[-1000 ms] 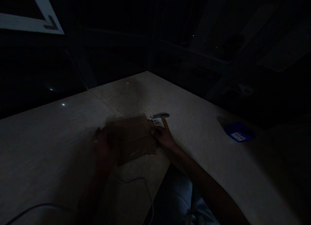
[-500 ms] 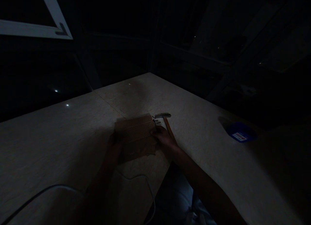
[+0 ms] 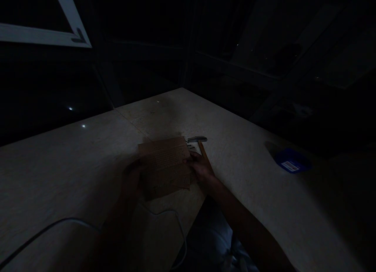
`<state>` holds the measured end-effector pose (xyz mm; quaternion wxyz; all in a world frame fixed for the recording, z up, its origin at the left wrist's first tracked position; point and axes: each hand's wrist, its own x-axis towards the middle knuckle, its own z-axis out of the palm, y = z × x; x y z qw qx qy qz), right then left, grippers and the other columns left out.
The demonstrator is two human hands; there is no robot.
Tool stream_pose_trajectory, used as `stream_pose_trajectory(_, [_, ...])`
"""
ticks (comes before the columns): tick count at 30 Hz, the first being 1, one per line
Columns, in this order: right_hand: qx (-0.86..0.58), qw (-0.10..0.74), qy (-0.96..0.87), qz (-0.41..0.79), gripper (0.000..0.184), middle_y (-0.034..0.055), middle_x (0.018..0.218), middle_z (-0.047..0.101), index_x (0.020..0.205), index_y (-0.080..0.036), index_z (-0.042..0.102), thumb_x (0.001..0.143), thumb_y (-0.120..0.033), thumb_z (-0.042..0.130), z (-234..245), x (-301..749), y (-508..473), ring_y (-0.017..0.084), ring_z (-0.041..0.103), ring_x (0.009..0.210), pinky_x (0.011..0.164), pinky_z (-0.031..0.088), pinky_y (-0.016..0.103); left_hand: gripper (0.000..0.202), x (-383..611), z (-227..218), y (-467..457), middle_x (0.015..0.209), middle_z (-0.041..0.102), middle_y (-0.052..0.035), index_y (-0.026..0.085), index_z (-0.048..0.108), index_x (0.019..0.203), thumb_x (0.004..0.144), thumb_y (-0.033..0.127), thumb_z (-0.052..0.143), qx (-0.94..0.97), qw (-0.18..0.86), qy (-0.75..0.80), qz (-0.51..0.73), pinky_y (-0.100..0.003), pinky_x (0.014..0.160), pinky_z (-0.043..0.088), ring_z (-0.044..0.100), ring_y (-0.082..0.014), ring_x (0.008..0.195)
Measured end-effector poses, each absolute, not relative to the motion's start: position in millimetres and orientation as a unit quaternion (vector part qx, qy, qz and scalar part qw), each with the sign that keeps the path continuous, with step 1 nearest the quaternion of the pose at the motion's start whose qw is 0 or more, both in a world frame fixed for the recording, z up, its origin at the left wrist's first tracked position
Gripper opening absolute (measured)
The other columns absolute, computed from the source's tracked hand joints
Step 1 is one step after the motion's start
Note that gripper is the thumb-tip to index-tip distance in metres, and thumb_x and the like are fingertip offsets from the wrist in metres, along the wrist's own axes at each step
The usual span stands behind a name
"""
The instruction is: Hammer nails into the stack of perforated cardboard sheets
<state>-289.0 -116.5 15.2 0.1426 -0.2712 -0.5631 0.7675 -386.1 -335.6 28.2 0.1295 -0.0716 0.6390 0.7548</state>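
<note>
A brown piece of cardboard [image 3: 166, 166] with torn lower edges is held between my two hands over the countertop. Rows of small marks cover its middle. My left hand [image 3: 133, 176], deep in shadow, grips its left edge. On the right edge, my right hand [image 3: 201, 164] closes with the thumb on top and the fingers beneath. Just beyond the right hand lies a hammer [image 3: 202, 146] with a metal head and a wooden handle, partly hidden by that hand. Several nails [image 3: 190, 146] lie between the hammer head and the cardboard.
The pale countertop [image 3: 235, 146] narrows to a corner against dark window panes. A blue plastic tub [image 3: 292, 161] with a white label stands at the right. A light cable [image 3: 73, 220] runs across the lower left and hangs past the front edge. A white window frame [image 3: 44, 36] is at upper left.
The cardboard has been raised and tilted slightly toward me, its upper right corner now covering some of the nails. Both hands still hold its sides.
</note>
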Motion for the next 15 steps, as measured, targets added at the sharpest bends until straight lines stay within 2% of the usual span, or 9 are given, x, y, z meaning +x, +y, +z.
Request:
stream_pose_trajectory(4, [-0.263,0.136,-0.542,0.787,0.053,0.0036,0.096,0.077,0.104,-0.021,0.068,0.053,-0.025,0.083,22.6,-285.0,-117.5,0.026,0.072,0.089,0.084,0.056,0.039,0.023,-385.1,44.0,-334.8,0.081,0.075,-0.0032,0.017,0.072,0.077,0.055,0.024,0.072,-0.139,0.187,0.617,0.751,-0.027,0.062,0.055,0.068,-0.0196,0.075])
stream_pose_trajectory(11, [-0.201,0.135,-0.542,0.805,0.051,0.0042,0.105,0.076,0.107,-0.022,0.068,0.058,-0.024,0.082,57.5,-272.2,-113.9,0.026,0.072,0.093,0.083,0.057,0.039,0.025,-365.7,75.5,-324.9,0.091,0.077,-0.0055,0.017,0.073,0.098,0.076,0.029,0.069,-0.155,0.25,0.611,0.735,-0.029,0.065,0.058,0.073,-0.0208,0.078])
stream_pose_trajectory(15, [-0.203,0.143,-0.553,0.795,0.057,0.0047,0.111,0.075,0.112,-0.022,0.067,0.058,-0.027,0.083,75.1,-247.2,-96.3,0.027,0.071,0.095,0.081,0.057,0.038,0.031,-342.0,88.8,-312.2,0.096,0.077,-0.0089,0.015,0.071,0.105,0.086,0.038,0.063,-0.152,0.309,0.578,0.74,-0.032,0.07,0.06,0.073,-0.0227,0.082])
